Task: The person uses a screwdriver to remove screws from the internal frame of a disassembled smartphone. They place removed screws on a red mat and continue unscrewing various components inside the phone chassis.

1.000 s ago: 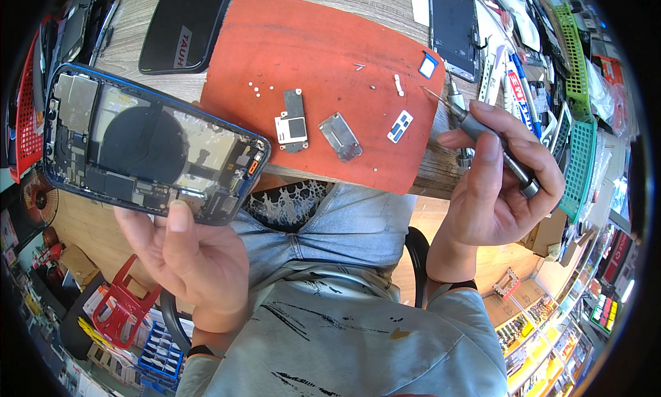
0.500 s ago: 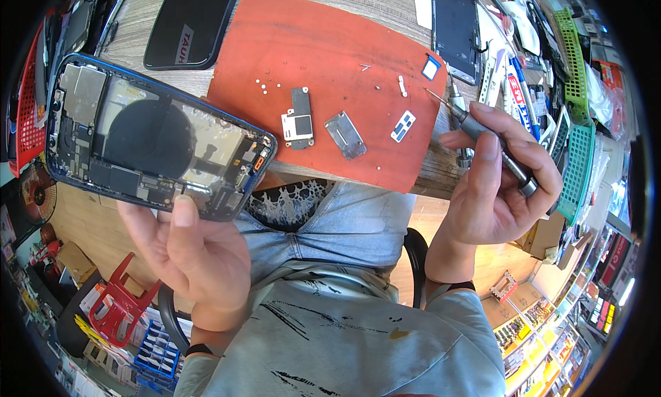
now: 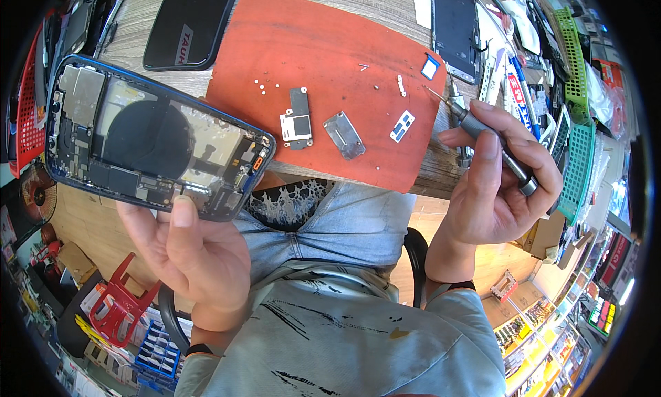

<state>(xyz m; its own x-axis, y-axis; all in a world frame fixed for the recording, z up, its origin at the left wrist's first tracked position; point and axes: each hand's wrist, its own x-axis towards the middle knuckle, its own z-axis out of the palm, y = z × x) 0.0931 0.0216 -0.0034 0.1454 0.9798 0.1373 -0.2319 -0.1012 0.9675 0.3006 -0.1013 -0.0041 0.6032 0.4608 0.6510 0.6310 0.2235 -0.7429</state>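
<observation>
An opened phone body with a blue frame, its circuit board and a dark round pad exposed, is tilted in the air at the left. My left hand grips its lower edge, the thumb on the inside. At the right my right hand holds a grey precision screwdriver between thumb and fingers, its thin tip pointing up and left over the mat's edge. On the orange mat between them lie a speaker-like module, a grey metal cover plate, a small white bracket and several tiny screws.
A blue SIM tray lies at the mat's right corner. Behind it rest a black phone screen, pens and green baskets. A black case-like slab lies at the back left, near a red basket.
Almost nothing differs. The mat and the parts on it appear shifted very slightly left; both hands keep their holds and places.
</observation>
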